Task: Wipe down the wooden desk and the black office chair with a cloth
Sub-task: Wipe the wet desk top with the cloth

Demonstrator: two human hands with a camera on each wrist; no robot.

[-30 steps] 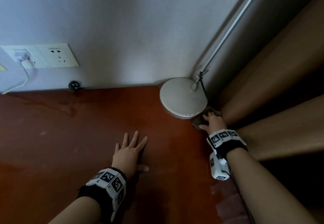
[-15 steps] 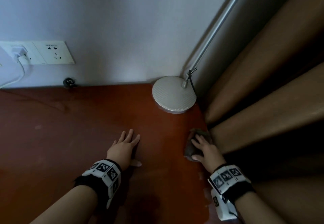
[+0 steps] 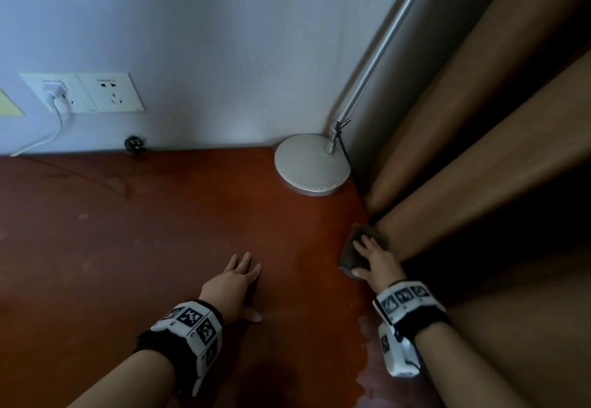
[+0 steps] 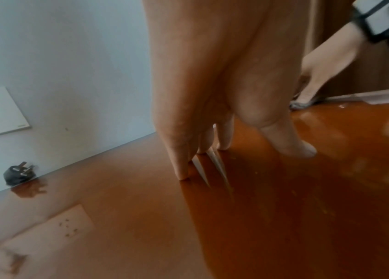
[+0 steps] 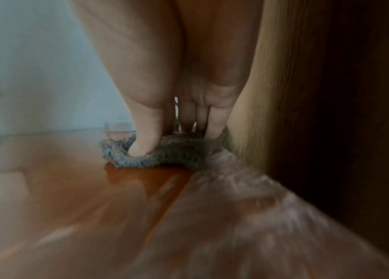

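The reddish-brown wooden desk [image 3: 160,231] fills the lower left of the head view. My right hand [image 3: 372,255] presses a small grey-brown cloth [image 3: 350,255] flat onto the desk at its right edge, against the curtain. In the right wrist view the thumb and straight fingers of that hand [image 5: 184,120] bear down on the cloth [image 5: 177,152]. My left hand [image 3: 238,275] lies flat on the desk to the left, fingers straight, holding nothing; its fingertips [image 4: 181,169] touch the wood. The black chair is out of view.
A round silver lamp base [image 3: 311,164] stands in the back right corner, its pole [image 3: 383,46] rising to the right. Brown curtain folds [image 3: 479,152] border the desk's right edge. White wall sockets [image 3: 108,91] hold a white plug [image 3: 56,94]; a loose black plug [image 3: 134,144] lies by the wall.
My right hand has drawn the cloth back from beside the lamp base toward me along the desk's right edge. The left hand has stayed flat in place.
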